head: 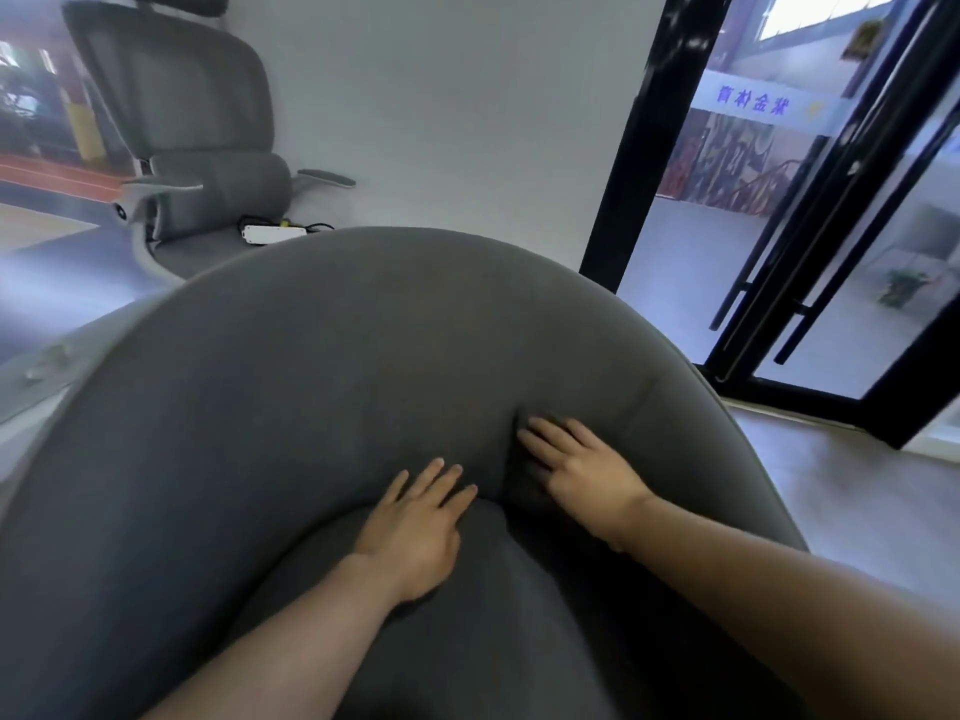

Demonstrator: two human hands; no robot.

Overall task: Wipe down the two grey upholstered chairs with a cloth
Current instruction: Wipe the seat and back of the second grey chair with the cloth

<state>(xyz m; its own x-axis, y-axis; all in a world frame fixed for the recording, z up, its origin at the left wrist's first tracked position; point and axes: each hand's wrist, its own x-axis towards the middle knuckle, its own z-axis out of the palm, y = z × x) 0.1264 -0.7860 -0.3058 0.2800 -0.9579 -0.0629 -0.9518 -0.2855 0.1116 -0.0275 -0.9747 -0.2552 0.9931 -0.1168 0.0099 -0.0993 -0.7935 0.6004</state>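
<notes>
A large grey upholstered chair (363,356) with a rounded backrest fills the head view. My left hand (415,522) lies flat with its fingers apart where the seat cushion meets the backrest. Just to its right, my right hand (576,470) presses flat into the lower backrest, fingers spread, and the fabric dents around it. A dark crease or shadow runs along its left side. I cannot make out a cloth under either hand. The second chair is hidden.
A grey mesh office chair (192,132) stands at the back left against the white wall. A white power strip (272,233) lies on the floor beside it. Black-framed glass doors (810,210) are on the right.
</notes>
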